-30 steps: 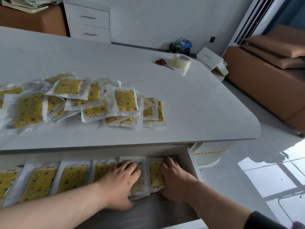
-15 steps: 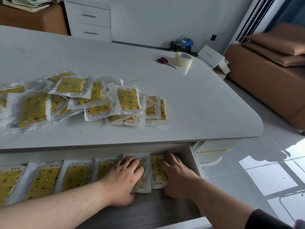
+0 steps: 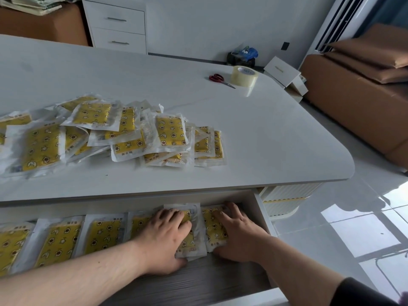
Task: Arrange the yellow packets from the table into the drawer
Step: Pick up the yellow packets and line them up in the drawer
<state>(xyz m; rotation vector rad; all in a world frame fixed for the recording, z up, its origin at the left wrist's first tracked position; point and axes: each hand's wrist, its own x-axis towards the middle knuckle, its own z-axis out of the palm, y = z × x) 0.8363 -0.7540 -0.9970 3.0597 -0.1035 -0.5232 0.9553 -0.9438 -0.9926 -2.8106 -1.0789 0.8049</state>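
Head view: both hands are down in the open drawer point(image 3: 263, 209) under the front edge of the white table point(image 3: 265, 133). The left hand point(image 3: 164, 237) lies palm down on a yellow packet point(image 3: 192, 240), its fingers nearly straight and close together, pressing flat on the wrapper. Its thumb reaches along the near edge of that packet, on the grey wood of the drawer floor. The right hand point(image 3: 237, 235) lies palm down on the last packet point(image 3: 213, 226), just beside the drawer's right wall. Its fingers are slightly spread and flat, their tips at the packet's far end, and its thumb is at the near corner. The two packets overlap in the gap between the hands. Neither hand is curled round anything.

Left of the left hand's fingers, a row of packets point(image 3: 59, 241) stands side by side along the drawer, each one yellow with small stars and flowers inside a clear white-edged wrapper. Beyond the fingertips, up on the tabletop, a loose pile of yellow packets point(image 3: 123, 131) lies overlapping, well apart from both hands. Farther beyond the right hand's fingers, near the table's far edge, red-handled scissors point(image 3: 217, 78) lie just beside a roll of clear tape point(image 3: 244, 75).

Past the table stands a white cabinet point(image 3: 117, 25) with two drawers, and to the right a brown sofa point(image 3: 353, 96).
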